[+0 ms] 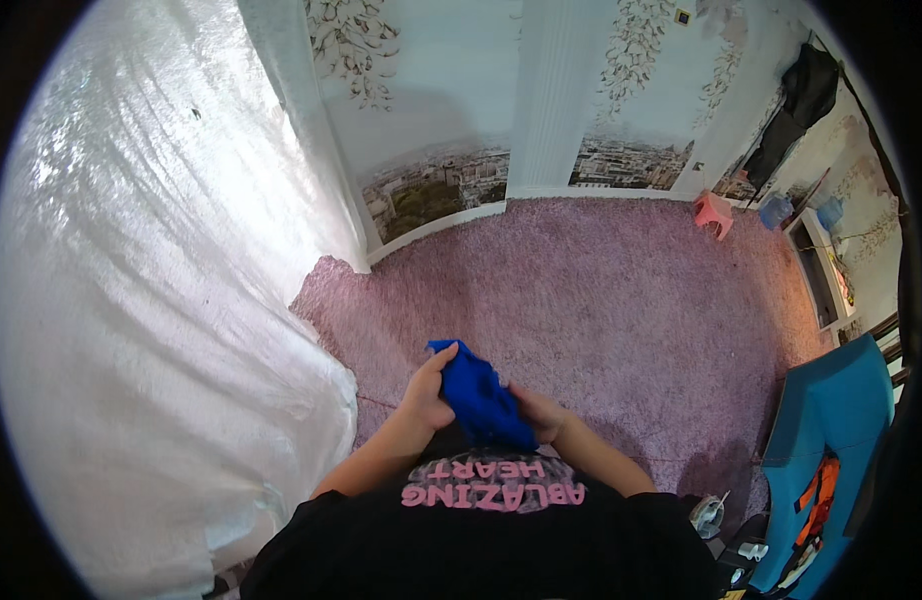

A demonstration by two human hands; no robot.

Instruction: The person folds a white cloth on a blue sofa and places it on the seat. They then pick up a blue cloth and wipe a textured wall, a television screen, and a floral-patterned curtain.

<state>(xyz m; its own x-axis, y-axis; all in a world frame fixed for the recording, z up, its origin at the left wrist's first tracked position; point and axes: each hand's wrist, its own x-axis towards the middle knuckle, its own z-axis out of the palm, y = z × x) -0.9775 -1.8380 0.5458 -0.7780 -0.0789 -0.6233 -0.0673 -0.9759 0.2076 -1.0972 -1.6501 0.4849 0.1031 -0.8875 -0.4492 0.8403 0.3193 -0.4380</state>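
Observation:
A bright blue piece of cloth (478, 392), folded or bunched, is held in front of my chest between both hands. My left hand (427, 392) grips its left edge, with the thumb and fingers closed on the upper left part. At the lower right edge, my right hand (541, 412) is closed on the cloth, some of its fingers hidden behind it. Dark patches, perhaps shadows or folds, show on the cloth's surface. What kind of cloth item it is cannot be made out.
A large white sheet or curtain (161, 300) hangs along my left. Pink-purple carpet (581, 300) covers the floor ahead. A pink stool (714, 214) stands by the far right wall. To the right is a teal sofa (816, 440) with orange and black straps (819, 500) on it.

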